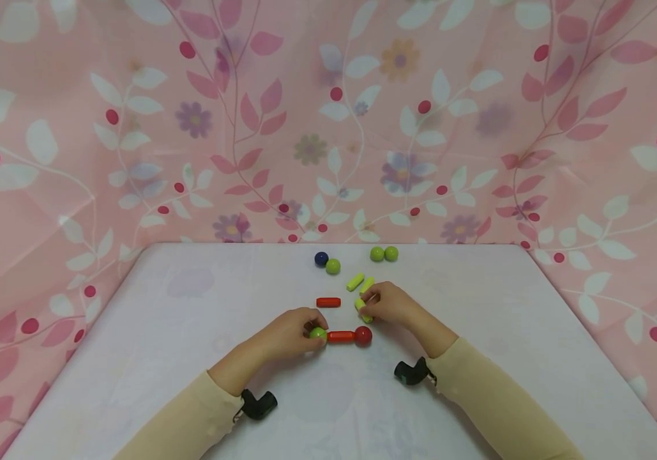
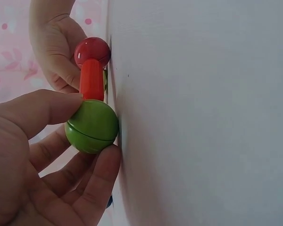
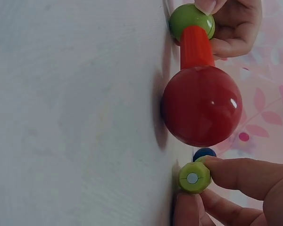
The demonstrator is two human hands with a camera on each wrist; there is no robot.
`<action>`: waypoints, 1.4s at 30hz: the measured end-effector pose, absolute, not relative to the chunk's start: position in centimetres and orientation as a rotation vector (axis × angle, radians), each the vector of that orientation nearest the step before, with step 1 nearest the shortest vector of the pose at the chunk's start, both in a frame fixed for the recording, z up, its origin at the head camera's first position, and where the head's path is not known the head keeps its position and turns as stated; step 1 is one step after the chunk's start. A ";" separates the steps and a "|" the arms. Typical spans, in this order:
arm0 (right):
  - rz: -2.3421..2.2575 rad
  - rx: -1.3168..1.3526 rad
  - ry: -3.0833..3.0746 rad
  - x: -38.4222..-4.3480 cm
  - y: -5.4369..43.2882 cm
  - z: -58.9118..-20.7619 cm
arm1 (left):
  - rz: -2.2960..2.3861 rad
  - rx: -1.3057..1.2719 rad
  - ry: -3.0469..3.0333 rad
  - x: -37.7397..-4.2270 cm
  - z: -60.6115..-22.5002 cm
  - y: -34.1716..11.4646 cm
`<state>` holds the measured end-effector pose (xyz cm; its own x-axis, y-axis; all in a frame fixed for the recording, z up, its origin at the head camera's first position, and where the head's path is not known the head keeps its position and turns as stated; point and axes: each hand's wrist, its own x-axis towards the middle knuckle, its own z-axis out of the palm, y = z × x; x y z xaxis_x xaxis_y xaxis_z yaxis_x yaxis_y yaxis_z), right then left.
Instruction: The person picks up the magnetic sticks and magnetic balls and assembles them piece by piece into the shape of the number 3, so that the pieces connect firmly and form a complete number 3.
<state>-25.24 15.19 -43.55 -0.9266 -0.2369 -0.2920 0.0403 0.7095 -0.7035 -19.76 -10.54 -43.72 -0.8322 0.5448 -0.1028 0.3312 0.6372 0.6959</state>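
Green glossy ball (image 1: 317,335): grasped between thumb and fingers of the left hand (image 1: 292,332), over the pale table (image 1: 236,275); fingers cover part of it from the head, while the left wrist view bares its dark seam.
Red faceted stick (image 1: 341,337): in line between that ball and a glossy red ball (image 1: 363,336), meeting both; how firmly they join is hard to tell.
Yellow-green faceted stick (image 1: 364,311): pinched by the right hand (image 1: 391,303), just beyond the red ball; fingertips hide some of its side, and only the right wrist view shows the pale round disc in its end.
Loose sticks: a second red stick (image 1: 328,302) lies clear in the head view; of two more yellow-green sticks (image 1: 355,282), one runs close to the right fingers.
Far balls: a dark blue ball (image 1: 321,259) beside a green one (image 1: 333,266), and a green pair (image 1: 384,253); the left wrist view catches merely a blue sliver behind the fingers.
Beige sleeves (image 1: 190,415): cut off by the head view's lower edge.
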 end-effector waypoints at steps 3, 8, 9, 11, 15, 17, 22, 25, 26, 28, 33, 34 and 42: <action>-1.113 -0.151 2.535 -25.3 15.4 -43.8 | 0.964 0.727 2.572 -19.8 -43.7 -10.4; -1.207 -0.119 2.485 -25.2 15.7 -44.0 | 0.914 0.755 2.600 -19.8 -43.7 -9.9; -1.220 -0.116 2.477 -25.2 15.7 -44.1 | 0.908 0.755 2.605 -19.9 -43.7 -9.7; -1.242 -0.113 2.464 -25.2 15.8 -44.1 | 0.899 0.753 2.612 -20.0 -43.9 -9.4; -1.304 -0.094 2.425 -25.1 15.9 -44.1 | 0.887 0.760 2.628 -20.2 -44.1 -9.0; -1.345 -0.072 2.393 -25.1 15.9 -44.1 | 0.889 0.760 2.626 -20.3 -44.2 -8.9; -1.402 -0.042 2.346 -25.1 15.8 -44.3 | 0.899 0.745 2.605 -20.4 -44.3 -8.8; -1.415 -0.042 2.340 -25.1 15.8 -44.3 | 0.904 0.754 2.605 -20.4 -44.4 -8.8; -1.419 -0.046 2.338 -25.1 15.8 -44.3 | 0.900 0.758 2.611 -20.4 -44.4 -8.8; -1.437 -0.053 2.325 -25.0 15.8 -44.3 | 0.894 0.765 2.621 -20.4 -44.4 -8.8; -1.488 -0.052 2.267 -24.8 15.6 -44.1 | 0.884 0.771 2.639 -20.5 -44.5 -8.6; -1.490 -0.056 2.262 -24.8 15.6 -44.0 | 0.883 0.771 2.641 -20.4 -44.5 -8.6; -1.485 -0.038 2.233 -24.3 15.4 -44.0 | 0.880 0.736 2.631 -20.3 -44.6 -8.7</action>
